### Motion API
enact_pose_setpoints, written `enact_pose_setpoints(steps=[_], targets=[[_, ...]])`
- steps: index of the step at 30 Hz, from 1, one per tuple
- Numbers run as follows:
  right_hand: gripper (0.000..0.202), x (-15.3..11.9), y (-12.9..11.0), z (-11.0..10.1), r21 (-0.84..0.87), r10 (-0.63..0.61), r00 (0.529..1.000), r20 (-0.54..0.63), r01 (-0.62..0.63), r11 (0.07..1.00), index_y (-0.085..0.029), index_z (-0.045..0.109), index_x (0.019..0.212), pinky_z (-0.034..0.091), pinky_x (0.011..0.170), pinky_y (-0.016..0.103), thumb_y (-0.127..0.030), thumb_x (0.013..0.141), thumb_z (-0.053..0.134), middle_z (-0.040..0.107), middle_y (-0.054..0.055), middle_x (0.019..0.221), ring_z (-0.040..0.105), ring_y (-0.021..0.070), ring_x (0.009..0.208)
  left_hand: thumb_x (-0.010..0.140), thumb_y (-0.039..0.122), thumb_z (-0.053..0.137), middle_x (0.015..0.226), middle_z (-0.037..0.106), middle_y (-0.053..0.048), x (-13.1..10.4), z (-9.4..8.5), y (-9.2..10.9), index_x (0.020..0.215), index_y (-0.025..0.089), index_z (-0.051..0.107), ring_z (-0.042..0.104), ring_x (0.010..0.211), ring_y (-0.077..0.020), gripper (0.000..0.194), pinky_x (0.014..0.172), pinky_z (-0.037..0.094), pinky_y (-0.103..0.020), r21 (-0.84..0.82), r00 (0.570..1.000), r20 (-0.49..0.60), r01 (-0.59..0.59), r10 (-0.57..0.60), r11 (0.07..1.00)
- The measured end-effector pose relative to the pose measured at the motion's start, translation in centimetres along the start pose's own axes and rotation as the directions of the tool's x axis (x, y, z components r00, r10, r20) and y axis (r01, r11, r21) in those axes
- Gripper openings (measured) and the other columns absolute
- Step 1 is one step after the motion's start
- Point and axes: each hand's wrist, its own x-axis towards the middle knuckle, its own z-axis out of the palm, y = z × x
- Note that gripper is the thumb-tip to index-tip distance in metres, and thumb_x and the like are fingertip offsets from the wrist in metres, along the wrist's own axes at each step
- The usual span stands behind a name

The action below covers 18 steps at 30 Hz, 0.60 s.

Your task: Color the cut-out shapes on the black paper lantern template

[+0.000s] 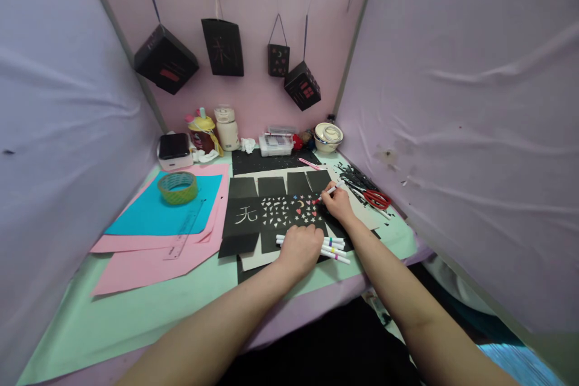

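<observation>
**Desk:** The left forearm (217, 319) and the right forearm (398, 277) extend from the bottom of my remote view, either side of a dark-clothed lap (325, 350), above a pale green surface (199, 280).

**Operator:** And the black card (259, 211), from where I sit at the controls?

**Desk:** Spread out just past the hands on a pale sheet (251, 262), its long axis running left to right across the person's front. Its right end lies nearest the pair.

**Operator:** Which hand do I count as nearer that end's shapes?

**Desk:** The right hand (339, 204), at the card's right edge. Its fingers close around a white marker (322, 197), slanted with the lower end leftward, toward the crescent (301, 205) and the stars and hearts around it. To me, tip against shapes is the relation that counts; contact I cannot confirm.

**Operator:** And the left hand (302, 247)?

**Desk:** Over the card's near edge, closer to the person, hiding part of the lower panels. Its fingers curl above a group of markers (335, 248) whose ends show on both sides; whether it grips them or merely rests there, I cannot tell.

**Operator:** So I place the card how?

**Desk:** Beyond the left hand, leftward of the right, its white character (246, 215) well apart from both.
</observation>
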Motion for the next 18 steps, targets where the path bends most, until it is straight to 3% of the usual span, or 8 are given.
enact_pose_setpoints(steps=[18], targets=[[0.014,0.00,-0.16,-0.14,0.006,0.014,1.000,0.016,-0.014,1.000,-0.021,0.043,0.062,0.033,0.052,0.024,-0.028,0.074,0.044,0.047,-0.004,0.049,0.044,0.0124,0.048,0.081,0.010,0.038,0.080,0.059,-0.010,0.01,-0.43,0.11,0.080,0.013,0.053,0.056,0.071,-0.0206,0.015,0.064,0.038,-0.034,0.003,1.000,0.029,0.000,0.000,1.000]])
